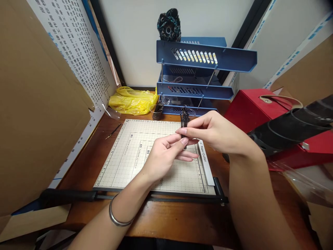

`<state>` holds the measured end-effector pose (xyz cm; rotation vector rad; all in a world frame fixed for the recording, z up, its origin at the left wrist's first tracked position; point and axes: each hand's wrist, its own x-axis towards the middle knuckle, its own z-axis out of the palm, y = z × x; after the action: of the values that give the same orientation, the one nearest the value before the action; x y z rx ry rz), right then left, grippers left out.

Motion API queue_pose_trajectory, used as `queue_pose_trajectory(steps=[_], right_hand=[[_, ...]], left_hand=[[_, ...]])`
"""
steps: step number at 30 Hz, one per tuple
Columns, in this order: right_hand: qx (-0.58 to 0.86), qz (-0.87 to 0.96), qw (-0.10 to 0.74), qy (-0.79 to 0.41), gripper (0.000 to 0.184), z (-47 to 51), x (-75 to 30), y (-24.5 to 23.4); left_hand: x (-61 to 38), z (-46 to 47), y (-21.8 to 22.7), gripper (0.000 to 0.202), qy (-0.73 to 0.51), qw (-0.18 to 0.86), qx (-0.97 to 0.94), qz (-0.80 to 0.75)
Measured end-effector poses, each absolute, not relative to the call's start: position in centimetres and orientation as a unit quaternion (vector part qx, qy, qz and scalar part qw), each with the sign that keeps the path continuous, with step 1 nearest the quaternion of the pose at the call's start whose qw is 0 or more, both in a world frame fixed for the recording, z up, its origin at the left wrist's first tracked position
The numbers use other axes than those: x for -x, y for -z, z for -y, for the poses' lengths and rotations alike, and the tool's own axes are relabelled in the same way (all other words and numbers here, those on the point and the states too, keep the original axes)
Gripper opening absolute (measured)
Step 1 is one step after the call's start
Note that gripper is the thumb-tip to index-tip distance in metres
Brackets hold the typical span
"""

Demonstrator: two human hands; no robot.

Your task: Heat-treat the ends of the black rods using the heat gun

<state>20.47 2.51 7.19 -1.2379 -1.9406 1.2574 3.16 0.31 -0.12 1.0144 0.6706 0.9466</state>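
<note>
A bundle of thin black strands (184,119) stands upright between my hands above the paper cutter (127,166). My left hand (168,151) pinches its lower part between thumb and fingers, with the other fingers stretched to the right. Just above, my right hand (208,132) has its thumb and forefinger closed on the same bundle from the right side. Whether the strands are wires or ties I cannot make out. The cutter's gridded board lies flat beneath both hands, its black handle (70,195) along the front edge.
Behind the board stand a small clear cup (157,114) of similar black strands, a yellow plastic bag (132,100) and a blue tiered tray (195,91). A few thin strands (113,131) lie left. At right are a red box (247,104) and a black tube (283,128).
</note>
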Motion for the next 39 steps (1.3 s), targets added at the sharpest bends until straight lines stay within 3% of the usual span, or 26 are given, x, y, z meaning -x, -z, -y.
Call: queue_pose_trajectory(steps=[39], right_hand=[[0.459, 0.728, 0.248, -0.445, 0.042, -2.63, -20.69, -7.27]], left_hand=[[-3.08, -0.28, -0.12, 0.025, -0.436, 0.739, -0.434, -0.274]])
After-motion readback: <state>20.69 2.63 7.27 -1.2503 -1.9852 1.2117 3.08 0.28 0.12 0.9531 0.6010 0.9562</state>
